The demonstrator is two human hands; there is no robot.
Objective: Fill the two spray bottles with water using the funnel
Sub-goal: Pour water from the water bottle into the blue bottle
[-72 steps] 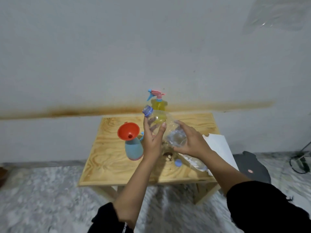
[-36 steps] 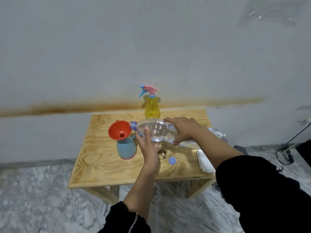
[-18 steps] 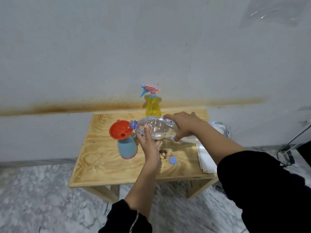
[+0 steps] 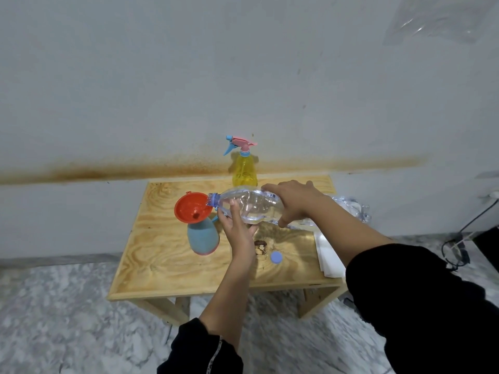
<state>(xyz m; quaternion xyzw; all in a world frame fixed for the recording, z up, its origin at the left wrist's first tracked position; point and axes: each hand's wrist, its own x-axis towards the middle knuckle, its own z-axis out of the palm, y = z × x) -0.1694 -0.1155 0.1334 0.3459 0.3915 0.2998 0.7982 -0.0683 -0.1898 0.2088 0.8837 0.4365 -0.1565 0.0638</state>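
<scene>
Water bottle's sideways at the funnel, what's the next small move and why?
Probably lift the base of the water bottle a little with the right hand. Its open mouth meets the funnel on the blue spray bottle, but it lies nearly level, with the left hand supporting its neck.

Soft, even light fills the scene, rather dim and grey, and the wall (image 4: 189, 76) reads flat and slightly grainy. Only faint, soft-edged shadows lie on the tabletop (image 4: 162, 255) under the clear bottle (image 4: 253, 209), which carries small white glints, as does the plastic sheet (image 4: 437, 20) at the upper right. The middle is reasonably sharp; the marble floor (image 4: 67, 319) smears into streaks toward the near edges. Wide-angle distortion bows the brown stain band (image 4: 108, 171) and the tabletop's edges. The black sleeve (image 4: 432, 306) shows almost no detail.
</scene>
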